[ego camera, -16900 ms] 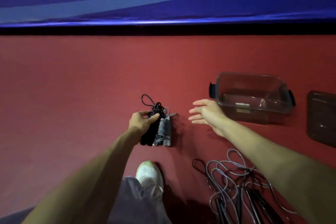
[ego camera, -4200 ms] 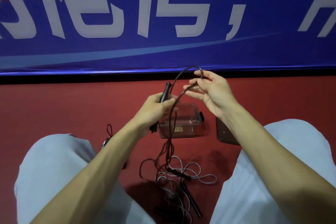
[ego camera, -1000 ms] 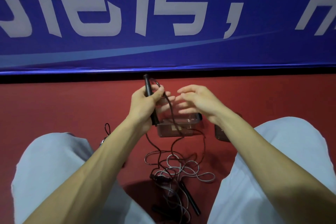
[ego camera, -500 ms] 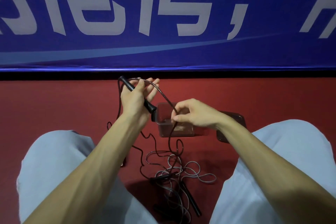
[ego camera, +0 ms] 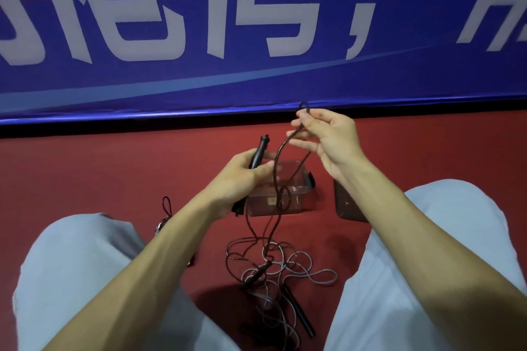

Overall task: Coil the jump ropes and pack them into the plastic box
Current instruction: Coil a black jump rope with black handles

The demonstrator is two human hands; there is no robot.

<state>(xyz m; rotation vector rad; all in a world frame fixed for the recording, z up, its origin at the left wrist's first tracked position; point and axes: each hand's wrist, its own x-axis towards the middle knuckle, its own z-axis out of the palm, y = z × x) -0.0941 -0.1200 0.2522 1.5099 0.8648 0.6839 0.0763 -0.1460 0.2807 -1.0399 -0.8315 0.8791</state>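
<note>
While the left hand point(ego camera: 242, 179) curls round a black handle point(ego camera: 259, 152), the right hand point(ego camera: 330, 134) is raised beside it, thumb and forefinger pinching a loop of the dark rope point(ego camera: 278, 159), other fingers loosely spread. The rope hangs down in front of the plastic box point(ego camera: 302, 204), which sits on the red floor point(ego camera: 114, 174) beyond the knees, lid point(ego camera: 346, 206) just to its right. More ropes point(ego camera: 313, 276) lie tangled between the legs.

dark rope point(ego camera: 274, 171): looped, lifted | grey rope point(ego camera: 322, 282): tangled, floor | plastic box point(ego camera: 296, 204): open, floor
</note>
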